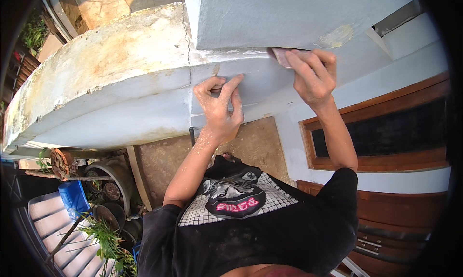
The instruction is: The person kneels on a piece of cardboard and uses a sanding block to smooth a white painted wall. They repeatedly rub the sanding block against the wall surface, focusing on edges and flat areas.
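My right hand (pixel 316 76) pinches a folded piece of pinkish-grey sandpaper (pixel 280 58). The sandpaper sits against the narrow ledge (pixel 241 53) where the pale blue upper wall (pixel 279 16) steps back above the lower one. Pale scuffs mark the ledge to its left. Lower and to the left, my left hand (pixel 219 101) rests by the lower wall face (pixel 263 81), holding nothing. Its fingers are bent but apart, with one fingertip at the wall. Whitish dust speckles the left hand and forearm.
A weathered parapet (pixel 120 45) with a vertical crack curves off to the left. Potted plants (pixel 103 233) and a blue container (pixel 74 199) stand below left. A wood-framed window (pixel 381 127) is at the right. Bare floor (pixel 164 166) shows beneath my arms.
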Demonstrator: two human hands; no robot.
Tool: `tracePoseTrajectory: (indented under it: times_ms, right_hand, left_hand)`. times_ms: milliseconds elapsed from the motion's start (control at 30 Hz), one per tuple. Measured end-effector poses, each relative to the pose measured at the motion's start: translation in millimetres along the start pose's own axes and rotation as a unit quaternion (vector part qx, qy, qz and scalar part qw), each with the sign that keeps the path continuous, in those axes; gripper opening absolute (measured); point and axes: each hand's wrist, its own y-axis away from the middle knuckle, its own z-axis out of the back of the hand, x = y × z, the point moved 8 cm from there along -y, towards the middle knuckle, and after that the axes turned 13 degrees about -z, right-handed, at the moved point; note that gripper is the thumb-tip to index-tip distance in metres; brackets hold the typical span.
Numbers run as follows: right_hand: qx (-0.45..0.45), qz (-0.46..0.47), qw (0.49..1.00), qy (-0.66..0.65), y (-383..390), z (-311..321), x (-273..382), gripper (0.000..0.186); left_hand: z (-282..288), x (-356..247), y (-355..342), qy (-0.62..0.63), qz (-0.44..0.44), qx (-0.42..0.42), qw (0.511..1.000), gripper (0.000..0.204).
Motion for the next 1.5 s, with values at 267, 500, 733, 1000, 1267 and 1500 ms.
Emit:
tracePoseTrajectory:
  times_ms: [267, 500, 733, 1000, 1267, 1500]
  right_hand:
    - [-0.02, 0.0, 1.0, 0.005, 1, -6, 2, 0.016]
    - [-0.041, -0.032, 0.997, -0.064, -18, -24, 37, 0.019]
    - [-0.042, -0.044, 0.998, 0.0, 15, 2, -17, 0.026]
    - [-0.039, -0.008, 0.992, -0.121, -34, -30, 63, 0.018]
    - [-0.024, -0.09, 0.995, 0.017, 9, 12, -22, 0.023]
    - [-0.06, -0.039, 0.994, -0.08, -35, -28, 75, 0.018]
  left_hand:
    - [5, 7, 1, 0.004, -0.021, 0.004, 1.0, 0.049]
    - [-6, 0, -1, 0.023, 0.011, 0.005, 1.0, 0.046]
    - [5, -1, -3, 0.016, 0.009, -0.005, 1.0, 0.042]
    - [4, 0, -2, 0.017, 0.023, -0.019, 0.999, 0.042]
    - [7, -9, -10, 0.04, 0.01, 0.014, 0.999, 0.042]
    - [6, 2, -2, 0.038, 0.027, 0.008, 0.999, 0.041]
